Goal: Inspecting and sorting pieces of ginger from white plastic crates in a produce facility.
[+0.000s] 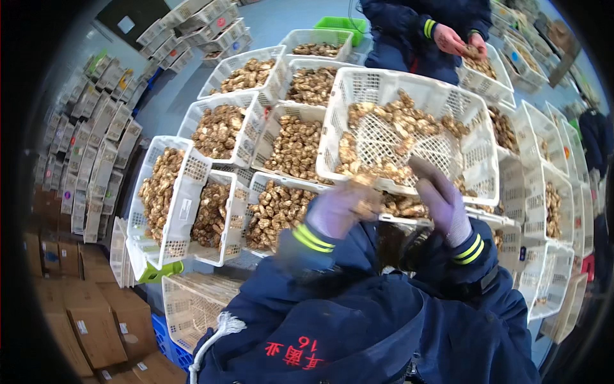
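Observation:
My left hand (343, 206), in a purple glove blurred by movement, is closed around a brown, knobbly piece (363, 192) like a tuber or mushroom, at the near left corner of a large white perforated plastic crate (482, 139). That crate sits on top of others and holds brown knobbly pieces (403, 115) spread around a bare patch of its grid floor. My right hand (441, 197), gloved too, is over the crate's near wall with fingers apart, and nothing shows in it. Below and to the left, a crate of the same pieces (278, 211) stands near my left hand.
More filled white crates (225, 98) stand left and behind. Across from me, a co-worker's hands (453, 41) hold a piece over a crate (501, 81). Stacked crates (551, 168) rise at right. Cardboard boxes (91, 317) and a blue crate (165, 336) lie lower left. A green bin (338, 23) is behind.

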`<state>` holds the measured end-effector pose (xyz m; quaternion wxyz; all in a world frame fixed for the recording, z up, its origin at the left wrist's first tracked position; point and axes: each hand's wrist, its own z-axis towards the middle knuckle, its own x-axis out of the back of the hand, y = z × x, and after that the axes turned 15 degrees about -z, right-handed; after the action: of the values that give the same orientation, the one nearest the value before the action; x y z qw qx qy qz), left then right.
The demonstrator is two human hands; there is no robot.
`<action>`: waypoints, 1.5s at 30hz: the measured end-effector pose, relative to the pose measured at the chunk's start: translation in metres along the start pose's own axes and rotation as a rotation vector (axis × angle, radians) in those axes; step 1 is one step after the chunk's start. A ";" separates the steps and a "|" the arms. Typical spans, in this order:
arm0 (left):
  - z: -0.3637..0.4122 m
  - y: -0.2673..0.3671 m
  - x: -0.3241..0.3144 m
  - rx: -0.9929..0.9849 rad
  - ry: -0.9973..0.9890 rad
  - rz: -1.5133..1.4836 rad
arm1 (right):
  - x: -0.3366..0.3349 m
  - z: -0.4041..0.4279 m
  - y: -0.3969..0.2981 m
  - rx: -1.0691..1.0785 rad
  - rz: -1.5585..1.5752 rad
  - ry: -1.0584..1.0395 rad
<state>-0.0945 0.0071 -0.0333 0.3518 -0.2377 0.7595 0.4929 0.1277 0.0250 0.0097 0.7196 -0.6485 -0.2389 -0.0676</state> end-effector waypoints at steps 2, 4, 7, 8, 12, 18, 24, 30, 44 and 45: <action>-0.002 0.034 0.060 -0.029 -0.036 -0.934 | 0.029 -0.006 0.015 -0.040 -0.032 0.067; -0.022 0.090 0.128 -0.290 -0.072 -0.948 | 0.047 -0.007 0.040 -0.048 -0.040 0.120; -0.050 0.148 0.175 -0.564 0.261 -0.681 | 0.063 -0.005 0.063 -0.092 0.061 0.175; -0.046 0.147 0.177 -0.444 0.182 -0.507 | 0.063 -0.002 0.064 -0.098 0.052 0.186; 0.030 0.116 0.062 -0.271 -0.316 0.262 | 0.062 0.010 0.082 -0.106 -0.058 0.183; 0.157 0.094 -0.007 0.012 -0.157 1.649 | 0.062 0.019 0.084 -0.170 -0.093 0.099; 0.217 0.042 0.038 0.573 -0.311 2.644 | 0.067 0.023 0.083 -0.224 -0.052 0.103; 0.227 0.037 0.029 0.582 -0.495 2.760 | 0.075 0.018 0.094 -0.111 -0.068 0.155; 0.078 0.009 -0.080 0.223 0.003 0.757 | 0.034 0.010 0.036 -0.005 -0.039 0.104; 0.072 0.002 -0.083 0.216 0.014 0.728 | 0.035 0.012 0.035 -0.049 0.094 0.071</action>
<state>-0.0213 0.0746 0.0125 0.1716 0.0827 0.8443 0.5009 0.1693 0.0495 -0.0067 0.7139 -0.6736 -0.1806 -0.0623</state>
